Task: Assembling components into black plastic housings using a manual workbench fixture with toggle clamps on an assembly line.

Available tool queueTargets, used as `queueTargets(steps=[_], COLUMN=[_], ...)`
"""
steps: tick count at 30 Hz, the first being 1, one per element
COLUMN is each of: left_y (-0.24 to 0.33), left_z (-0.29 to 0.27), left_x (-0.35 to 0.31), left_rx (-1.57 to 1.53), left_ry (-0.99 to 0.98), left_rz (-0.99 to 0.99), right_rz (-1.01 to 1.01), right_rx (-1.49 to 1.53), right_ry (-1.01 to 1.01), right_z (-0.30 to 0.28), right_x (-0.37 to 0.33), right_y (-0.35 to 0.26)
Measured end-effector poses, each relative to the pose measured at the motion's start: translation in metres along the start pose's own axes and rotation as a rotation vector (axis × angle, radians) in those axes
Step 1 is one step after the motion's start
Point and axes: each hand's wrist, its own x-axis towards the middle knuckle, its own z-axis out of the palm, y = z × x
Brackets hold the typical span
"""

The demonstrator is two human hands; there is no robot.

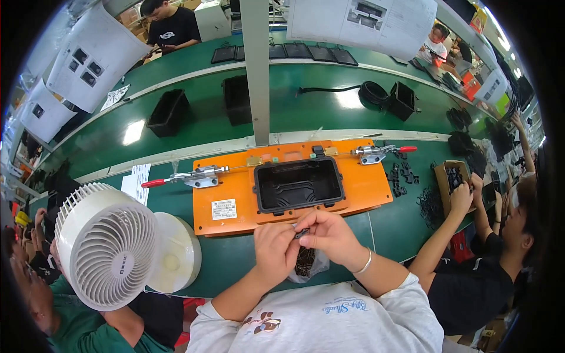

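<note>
My left hand (274, 242) and my right hand (333, 236) meet in front of my chest, fingers pinched together. Between their fingertips is a small black plastic piece (302, 233), partly covered by the fingers. Just under the hands lies a clear plastic bag (318, 262) with many thin, brownish metal bits (305, 263), perhaps screws or pins. Beyond my hands, a black open box (300, 183) sits in an orange fixture (228, 176). Red-handled toggle clamps stand at its left (203, 176) and right (372, 154) sides.
A white fan (112, 253) stands close on the left. Small black parts (402, 175) lie right of the fixture, near a cardboard box (442, 188) where a co-worker's hands (461, 197) are. A metal post (256, 76) rises behind the fixture; black bins (169, 112) sit on the green bench beyond.
</note>
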Motion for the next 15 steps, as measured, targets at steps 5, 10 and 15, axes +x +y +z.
queueTargets(steps=[5, 10, 15], left_y=[-0.012, -0.019, -0.022], left_z=[-0.005, 0.005, 0.002], left_x=[0.001, -0.004, -0.006], left_rx=[0.257, 0.412, 0.391], left_ry=[-0.048, -0.214, -0.224], left_rz=[-0.092, -0.143, -0.152], right_rz=[-0.31, -0.399, -0.338], right_rx=[-0.696, -1.126, -1.424], right_ry=[0.152, 0.011, -0.118], right_z=[-0.009, -0.021, -0.014], right_x=[0.075, 0.146, 0.168], right_y=[-0.045, -0.058, -0.058])
